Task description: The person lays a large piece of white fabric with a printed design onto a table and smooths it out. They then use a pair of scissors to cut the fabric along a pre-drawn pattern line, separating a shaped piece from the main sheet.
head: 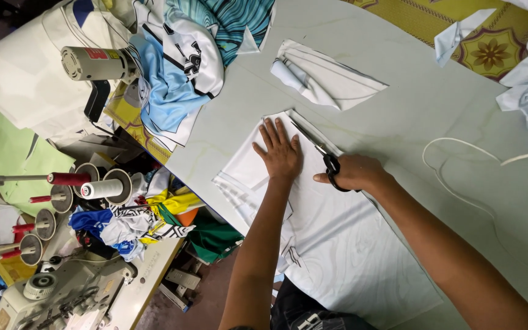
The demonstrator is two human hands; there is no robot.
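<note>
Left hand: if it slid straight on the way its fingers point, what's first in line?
The left hand lies flat on the white fabric, fingers aimed up-screen. Past the fabric's edge comes bare table, then probably the folded white cut piece, though that lies slightly to the right of the line.

1 pr scissors (328, 160), 2 hands, approx 5 thread cones (102, 188), 1 sewing machine (62, 293).

two bare forearms enter from the bottom edge, both uncovered from elbow to wrist, with no sleeve showing on either. the left hand (281, 154) and the right hand (357, 172) wear no gloves, and no rings or watch can be made out. at the bottom edge a strip of dark clothing shows between the arms (it carries pale printed markings, too cropped to make out).
</note>
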